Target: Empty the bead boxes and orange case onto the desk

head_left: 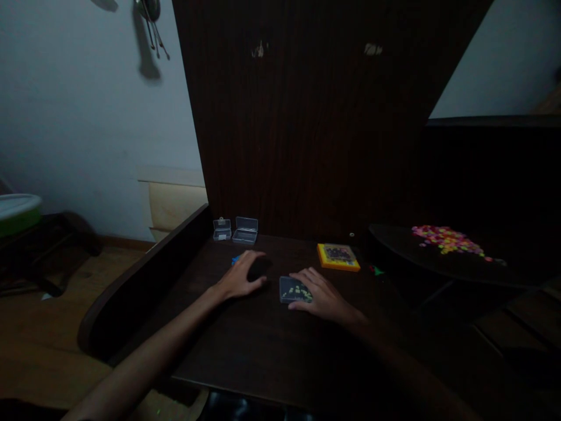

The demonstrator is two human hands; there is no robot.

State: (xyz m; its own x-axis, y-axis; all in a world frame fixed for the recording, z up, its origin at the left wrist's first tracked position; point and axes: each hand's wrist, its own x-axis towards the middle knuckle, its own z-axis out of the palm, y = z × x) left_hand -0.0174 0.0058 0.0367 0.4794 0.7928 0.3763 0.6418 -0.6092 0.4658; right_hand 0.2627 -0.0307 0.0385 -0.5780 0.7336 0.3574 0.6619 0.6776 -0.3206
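Observation:
A small clear plastic box (287, 289) lies on the dark tabletop with several pale yellow-green pieces in it. Over its right side rests my right hand (322, 295), fingers along the far edge and thumb at the near edge, gripping it. My left hand (241, 279) is to the left of the box, apart from it, with thumb and fingers spread and nothing between them. Just behind the left hand a small blue object (235, 259) shows, partly hidden by it. Whether the box's lid is latched cannot be made out.
Two clear cases with raised lids, a smaller one (222, 230) and a larger one (245, 231), stand at the back left. A yellow box (338, 257) lies at the back right, with a green item (377, 270) beside it. Colourful small pieces (449, 240) lie heaped on a side shelf.

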